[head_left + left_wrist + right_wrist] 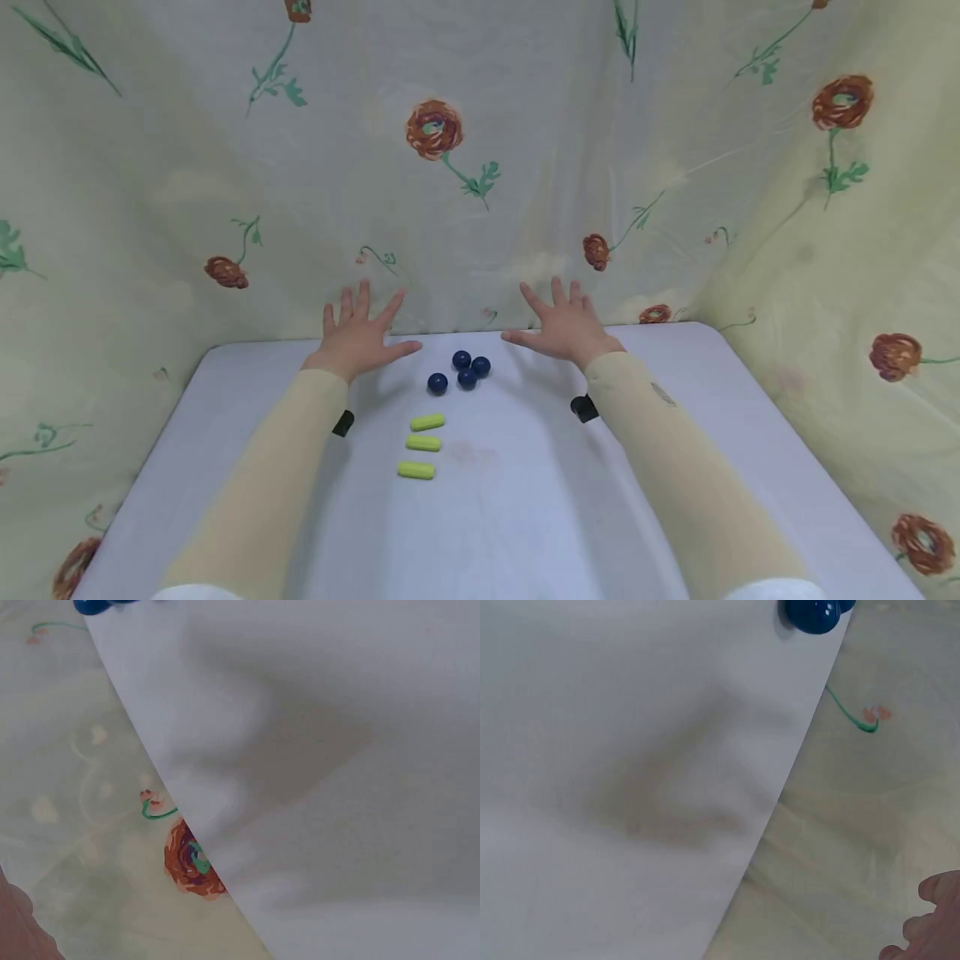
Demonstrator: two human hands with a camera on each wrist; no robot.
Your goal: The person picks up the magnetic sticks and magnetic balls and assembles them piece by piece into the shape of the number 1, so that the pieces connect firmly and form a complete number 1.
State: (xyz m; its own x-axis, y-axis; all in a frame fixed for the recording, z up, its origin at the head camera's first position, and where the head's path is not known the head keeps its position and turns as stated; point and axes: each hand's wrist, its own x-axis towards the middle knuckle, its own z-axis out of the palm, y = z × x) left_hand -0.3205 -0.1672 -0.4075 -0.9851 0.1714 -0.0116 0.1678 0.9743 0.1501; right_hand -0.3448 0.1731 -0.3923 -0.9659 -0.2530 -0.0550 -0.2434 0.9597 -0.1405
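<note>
Four dark blue balls (467, 379) sit on the worktop (525, 517) near the middle of its far edge, three bunched and one just apart; three yellow-green sticks (423, 443) lie nearer the front, apparently grouped by kind. The left hand (356, 340) and right hand (566, 329) flank the balls, fingers spread, gripping nothing (shadows below suggest both are raised). Each wrist view crops the balls and catches only part of a hand; the worktop's near edge is out of view.
</note>
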